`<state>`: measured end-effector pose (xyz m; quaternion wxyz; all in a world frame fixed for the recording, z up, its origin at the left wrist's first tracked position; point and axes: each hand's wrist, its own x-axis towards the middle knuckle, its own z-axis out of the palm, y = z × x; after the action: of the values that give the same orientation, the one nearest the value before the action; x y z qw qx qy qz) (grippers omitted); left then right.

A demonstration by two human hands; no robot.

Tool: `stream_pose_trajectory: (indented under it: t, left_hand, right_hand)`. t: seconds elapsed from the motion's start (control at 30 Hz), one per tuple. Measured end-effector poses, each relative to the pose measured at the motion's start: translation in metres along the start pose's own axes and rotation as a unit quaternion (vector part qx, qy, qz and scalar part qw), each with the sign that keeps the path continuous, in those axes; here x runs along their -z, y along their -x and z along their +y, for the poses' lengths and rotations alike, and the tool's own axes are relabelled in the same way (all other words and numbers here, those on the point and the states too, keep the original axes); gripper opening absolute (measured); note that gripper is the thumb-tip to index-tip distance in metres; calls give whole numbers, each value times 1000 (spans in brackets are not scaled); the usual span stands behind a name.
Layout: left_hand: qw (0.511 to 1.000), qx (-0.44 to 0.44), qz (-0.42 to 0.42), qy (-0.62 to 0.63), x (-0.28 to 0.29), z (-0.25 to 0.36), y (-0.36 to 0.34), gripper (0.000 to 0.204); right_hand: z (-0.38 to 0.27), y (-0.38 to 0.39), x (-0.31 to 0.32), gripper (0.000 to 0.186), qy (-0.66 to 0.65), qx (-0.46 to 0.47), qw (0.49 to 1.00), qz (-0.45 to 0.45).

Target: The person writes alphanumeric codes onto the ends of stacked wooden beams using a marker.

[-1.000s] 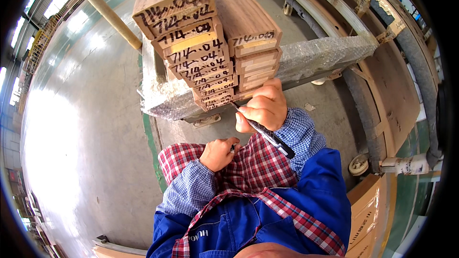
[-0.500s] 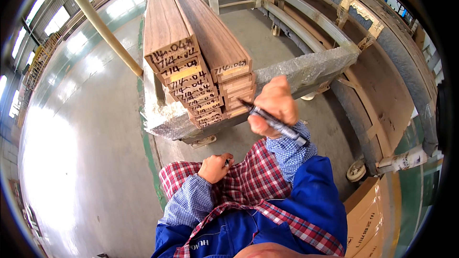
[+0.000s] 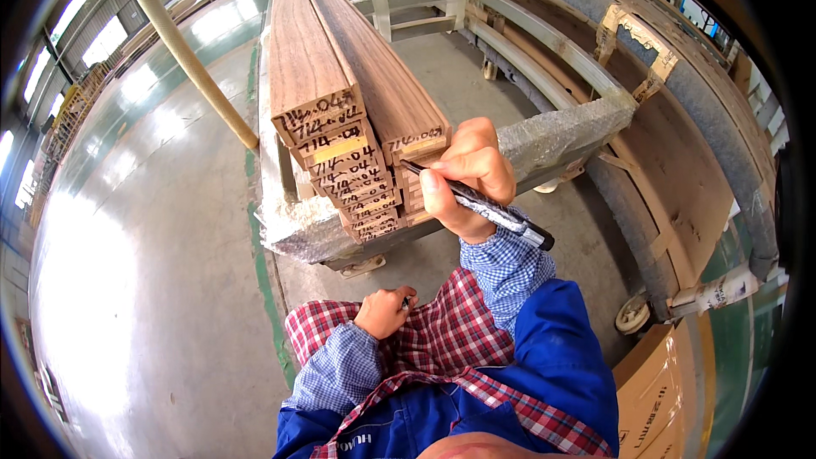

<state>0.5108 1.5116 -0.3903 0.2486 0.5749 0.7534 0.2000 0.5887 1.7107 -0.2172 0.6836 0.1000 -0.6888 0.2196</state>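
Note:
My right hand (image 3: 473, 177) grips a black marker (image 3: 501, 214), its tip at the end face of a board in the right-hand stack (image 3: 418, 172). The top board end of that stack bears black handwriting; lower ends appear unmarked where my fingers do not hide them. Beside it on the left, a taller stack of long brown wood boards (image 3: 314, 55) has handwritten marks on its several ends. My left hand (image 3: 384, 313) rests closed on the red plaid apron (image 3: 459, 319) over my lap, with a small dark thing between its fingers that I cannot make out.
Under the boards is a metal rack (image 3: 569, 132) wrapped in clear plastic. Padded rack beams (image 3: 722, 119) stand at the right, near a caster wheel (image 3: 632, 309). A cardboard box (image 3: 659, 408) lies at lower right. A pale pole (image 3: 183, 47) slants at the left.
My right hand has moved slightly left, bringing the marker's tip to a board end below the top one. The view has shifted a little; my left hand stays on my lap.

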Motion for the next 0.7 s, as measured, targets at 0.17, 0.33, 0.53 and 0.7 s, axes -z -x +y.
stream_pose_trajectory:
  t: [0.17, 0.33, 0.53, 0.7]
  left_hand:
    - [1000, -22, 20, -6, -5, -3, 0, 21]
    - [999, -30, 24, -3, -3, -2, 0, 21]
    - [999, -32, 25, -3, -4, -3, -1, 21]
    - [999, -35, 30, -5, -4, -3, -1, 21]
  right_hand:
    - [-3, -1, -1, 22, 19, -4, 1000, -13]
    - [-1, 1, -2, 22, 13, -2, 1000, 2]
    - [-1, 0, 0, 21, 3, 2, 1000, -1]
    - [1, 3, -3, 21, 5, 2, 1000, 7]
